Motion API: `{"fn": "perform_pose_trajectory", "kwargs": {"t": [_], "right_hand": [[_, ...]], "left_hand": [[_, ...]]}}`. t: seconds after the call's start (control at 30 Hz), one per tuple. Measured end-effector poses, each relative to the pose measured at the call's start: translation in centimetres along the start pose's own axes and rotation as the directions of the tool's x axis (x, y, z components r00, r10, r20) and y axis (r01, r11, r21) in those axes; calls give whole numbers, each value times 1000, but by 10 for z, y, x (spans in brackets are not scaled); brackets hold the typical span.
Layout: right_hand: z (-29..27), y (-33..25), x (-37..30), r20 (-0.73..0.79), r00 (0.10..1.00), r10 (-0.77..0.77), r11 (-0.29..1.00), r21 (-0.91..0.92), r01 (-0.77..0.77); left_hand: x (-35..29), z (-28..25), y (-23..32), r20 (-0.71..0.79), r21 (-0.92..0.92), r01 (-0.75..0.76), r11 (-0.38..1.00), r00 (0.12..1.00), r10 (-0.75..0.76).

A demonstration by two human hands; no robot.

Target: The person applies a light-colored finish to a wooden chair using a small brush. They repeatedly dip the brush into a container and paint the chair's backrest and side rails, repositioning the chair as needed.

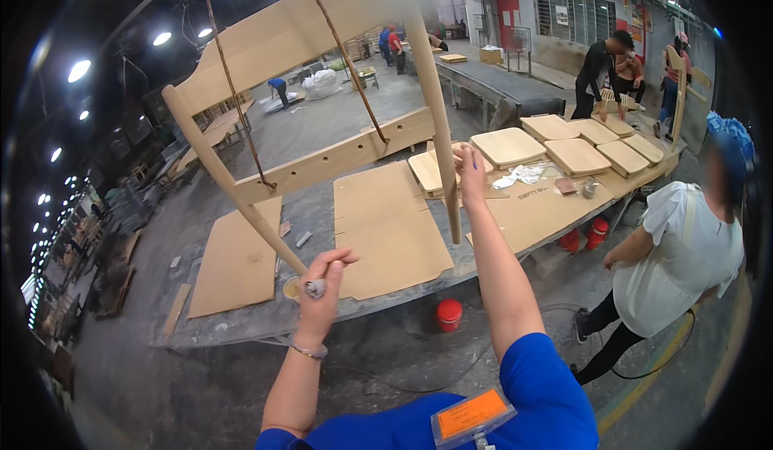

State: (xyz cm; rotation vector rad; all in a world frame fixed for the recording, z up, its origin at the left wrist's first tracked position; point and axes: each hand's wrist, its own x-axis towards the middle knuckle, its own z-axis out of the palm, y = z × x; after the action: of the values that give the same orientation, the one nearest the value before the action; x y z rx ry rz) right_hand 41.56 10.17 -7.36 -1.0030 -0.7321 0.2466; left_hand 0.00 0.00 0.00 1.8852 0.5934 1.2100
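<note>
Cardboard point(386, 233) partly covers our workshop tabletop point(312, 208); above it, a wooden chair-back frame point(346, 153) hangs from two thin cords point(234, 80). Our left hand point(324, 309) curls its fingers round a small grey object point(315, 288); we cannot tell whether our right hand's point(473, 179) fingers pinch or merely brush the right post point(437, 104). Uneven pushing could swing the frame, since cords suspend it.
</note>
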Motion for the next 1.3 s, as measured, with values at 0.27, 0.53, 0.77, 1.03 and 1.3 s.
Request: {"fn": "perform_pose_trajectory", "kwargs": {"t": [0.27, 0.53, 0.77, 1.03, 1.3], "right_hand": [[49, -18, -90, 109, 970, 216, 947, 218, -235], [67, -90, -269, 265, 947, 180, 927, 277, -254], [78, -89, -313, 458, 886, 70, 926, 300, -229], [105, -95, -272, 390, 921, -21, 953, 285, -99], [141, -141, -188, 256, 920, -298, 900, 398, 180]], "left_hand": [[30, -4, 48, 158, 157, -332, 930, 938, 308], [58, -26, 84, 17, 223, -357, 907, 932, 363], [56, -48, 109, 110, -28, -203, 979, 973, 204], [39, -74, 116, 75, 7, -194, 981, 978, 193], [26, -134, 95, -37, -131, -342, 931, 940, 340]]}}
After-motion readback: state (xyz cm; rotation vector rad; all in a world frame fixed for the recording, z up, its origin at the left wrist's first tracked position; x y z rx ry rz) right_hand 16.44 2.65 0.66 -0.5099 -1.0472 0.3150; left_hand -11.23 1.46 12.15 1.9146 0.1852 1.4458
